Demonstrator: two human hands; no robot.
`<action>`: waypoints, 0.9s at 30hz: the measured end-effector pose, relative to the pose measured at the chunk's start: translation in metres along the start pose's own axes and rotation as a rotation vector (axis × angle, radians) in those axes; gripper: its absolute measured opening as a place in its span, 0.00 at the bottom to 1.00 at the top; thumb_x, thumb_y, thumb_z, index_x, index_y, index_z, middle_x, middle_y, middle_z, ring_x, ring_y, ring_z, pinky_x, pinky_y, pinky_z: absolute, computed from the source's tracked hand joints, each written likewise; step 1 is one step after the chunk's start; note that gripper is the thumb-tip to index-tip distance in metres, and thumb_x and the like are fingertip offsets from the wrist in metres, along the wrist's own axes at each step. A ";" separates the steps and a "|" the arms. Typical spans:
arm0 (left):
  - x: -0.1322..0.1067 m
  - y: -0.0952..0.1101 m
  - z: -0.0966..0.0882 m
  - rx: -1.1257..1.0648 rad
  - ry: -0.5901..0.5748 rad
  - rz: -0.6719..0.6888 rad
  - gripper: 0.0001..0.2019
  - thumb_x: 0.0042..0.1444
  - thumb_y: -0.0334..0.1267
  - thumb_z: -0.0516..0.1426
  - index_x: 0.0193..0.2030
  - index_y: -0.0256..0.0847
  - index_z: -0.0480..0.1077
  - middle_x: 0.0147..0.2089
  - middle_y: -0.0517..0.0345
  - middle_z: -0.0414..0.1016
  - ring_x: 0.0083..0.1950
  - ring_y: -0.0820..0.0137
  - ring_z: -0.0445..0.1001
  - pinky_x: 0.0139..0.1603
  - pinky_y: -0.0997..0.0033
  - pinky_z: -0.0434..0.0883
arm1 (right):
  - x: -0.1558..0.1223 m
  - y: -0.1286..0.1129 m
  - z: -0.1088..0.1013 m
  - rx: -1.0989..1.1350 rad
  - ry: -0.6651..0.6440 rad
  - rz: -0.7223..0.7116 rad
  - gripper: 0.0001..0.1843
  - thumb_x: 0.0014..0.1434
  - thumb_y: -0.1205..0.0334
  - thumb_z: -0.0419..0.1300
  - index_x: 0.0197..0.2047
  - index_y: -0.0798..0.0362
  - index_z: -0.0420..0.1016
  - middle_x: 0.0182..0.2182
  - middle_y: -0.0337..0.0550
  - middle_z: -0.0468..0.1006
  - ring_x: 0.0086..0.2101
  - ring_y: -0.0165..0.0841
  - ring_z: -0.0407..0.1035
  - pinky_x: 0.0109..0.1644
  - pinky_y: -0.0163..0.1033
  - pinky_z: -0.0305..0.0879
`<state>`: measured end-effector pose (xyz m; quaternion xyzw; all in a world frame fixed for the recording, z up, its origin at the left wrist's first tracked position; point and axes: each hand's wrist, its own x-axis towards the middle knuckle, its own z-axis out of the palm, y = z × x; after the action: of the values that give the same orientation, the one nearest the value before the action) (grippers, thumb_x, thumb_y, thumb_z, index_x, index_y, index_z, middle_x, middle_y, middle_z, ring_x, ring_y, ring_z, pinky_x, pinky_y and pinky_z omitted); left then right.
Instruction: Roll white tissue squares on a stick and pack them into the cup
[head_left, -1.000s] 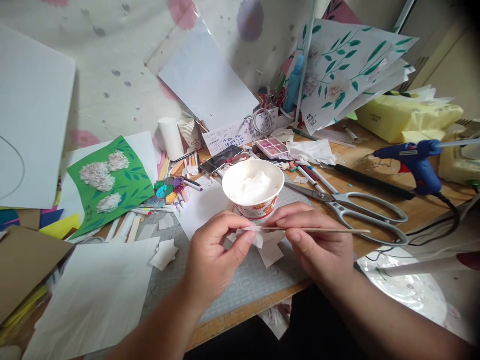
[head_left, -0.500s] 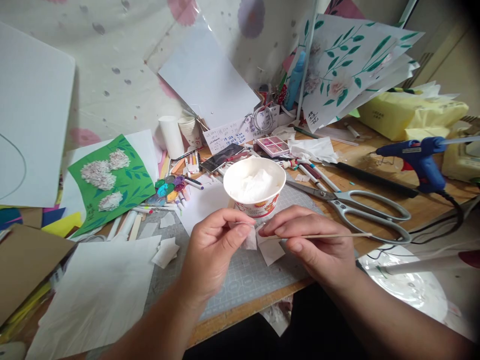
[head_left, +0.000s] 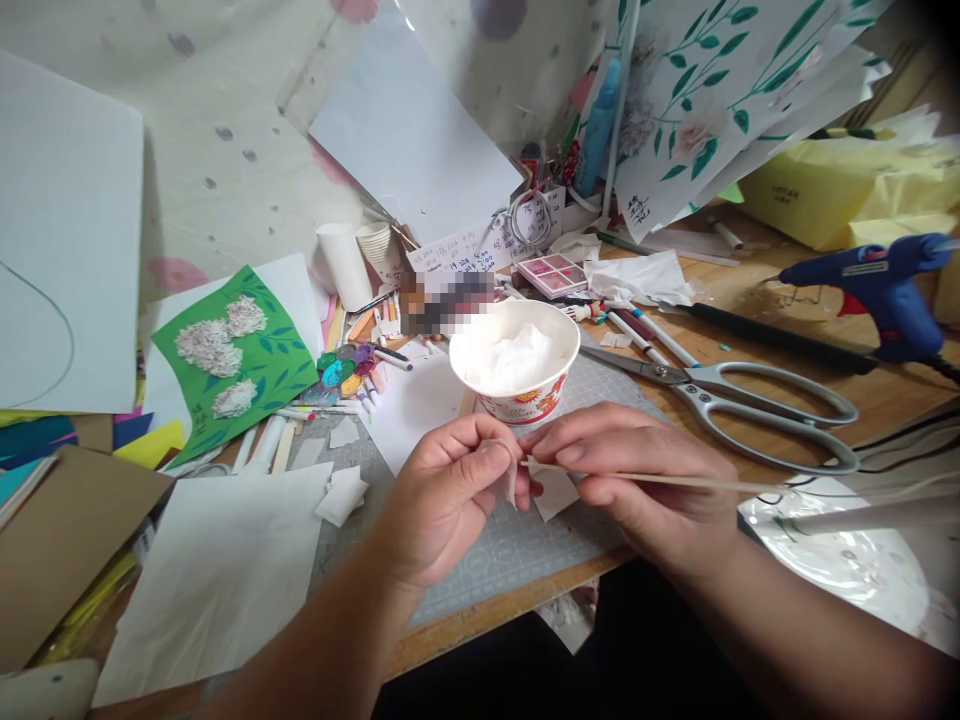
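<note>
My left hand [head_left: 457, 490] pinches a small piece of white tissue paper [head_left: 511, 484] between thumb and fingers. Close on its right, my right hand [head_left: 652, 480] is closed on a thin wooden stick [head_left: 675, 481], held nearly level. The stick's left tip is at the tissue piece; whether it touches is hard to tell. Just beyond both hands stands a paper bowl [head_left: 517, 405] with a red pattern, holding crumpled white tissue [head_left: 521, 358]. Under the hands lie a grey cutting mat [head_left: 480, 580] and a small square of white paper [head_left: 556, 493].
Large scissors [head_left: 772, 405] and a blue glue gun [head_left: 892, 290] lie to the right. On the left are white sheets [head_left: 217, 580] and a green picture with paper flowers [head_left: 240, 365]. Paper cups [head_left: 343, 265], markers and a pink palette [head_left: 553, 274] crowd the back.
My right hand has brought the stick's tip to the tissue piece, and more of the stick's right end shows. The left hand's fingers have curled behind the tissue. The whole view has shifted slightly.
</note>
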<state>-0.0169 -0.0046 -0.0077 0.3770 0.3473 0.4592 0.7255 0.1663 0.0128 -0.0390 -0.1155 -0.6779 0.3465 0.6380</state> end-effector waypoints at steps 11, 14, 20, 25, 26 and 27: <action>-0.005 -0.005 0.001 0.421 0.116 0.235 0.05 0.56 0.38 0.66 0.34 0.41 0.76 0.23 0.62 0.73 0.26 0.72 0.70 0.29 0.73 0.69 | -0.007 0.006 0.003 0.059 0.105 0.067 0.13 0.62 0.67 0.66 0.49 0.45 0.83 0.40 0.45 0.86 0.41 0.39 0.81 0.46 0.46 0.80; -0.008 -0.003 0.004 0.819 0.266 0.451 0.05 0.54 0.29 0.64 0.34 0.43 0.77 0.26 0.63 0.77 0.26 0.72 0.72 0.29 0.73 0.68 | -0.011 0.010 0.004 0.086 0.173 0.102 0.11 0.63 0.65 0.65 0.48 0.44 0.83 0.39 0.44 0.86 0.42 0.40 0.80 0.47 0.48 0.79; -0.008 0.002 0.005 1.009 0.230 0.636 0.08 0.54 0.25 0.62 0.33 0.44 0.76 0.31 0.64 0.81 0.32 0.73 0.77 0.36 0.75 0.71 | -0.010 0.007 0.003 0.054 0.129 0.114 0.11 0.63 0.66 0.65 0.48 0.44 0.83 0.38 0.43 0.86 0.40 0.39 0.80 0.44 0.46 0.79; -0.008 0.002 0.001 0.930 0.137 0.602 0.06 0.58 0.28 0.62 0.35 0.43 0.77 0.33 0.62 0.79 0.35 0.72 0.75 0.37 0.73 0.71 | -0.009 0.006 0.003 0.052 0.128 0.099 0.11 0.63 0.66 0.65 0.48 0.44 0.83 0.38 0.43 0.86 0.40 0.38 0.80 0.44 0.46 0.79; -0.008 0.002 0.000 0.914 0.127 0.592 0.05 0.58 0.28 0.62 0.35 0.43 0.76 0.34 0.61 0.79 0.35 0.71 0.75 0.38 0.73 0.70 | -0.009 0.007 0.003 0.044 0.124 0.102 0.11 0.63 0.65 0.65 0.47 0.43 0.83 0.38 0.43 0.86 0.40 0.39 0.80 0.44 0.47 0.79; -0.008 0.002 0.000 0.897 0.118 0.582 0.05 0.59 0.28 0.62 0.35 0.43 0.77 0.34 0.60 0.79 0.36 0.71 0.75 0.38 0.72 0.70 | -0.008 0.007 0.003 0.037 0.124 0.105 0.11 0.63 0.65 0.65 0.47 0.43 0.83 0.38 0.43 0.86 0.40 0.39 0.80 0.44 0.47 0.79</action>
<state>-0.0206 -0.0113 -0.0051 0.7040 0.4308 0.4683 0.3153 0.1632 0.0117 -0.0496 -0.1604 -0.6236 0.3842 0.6617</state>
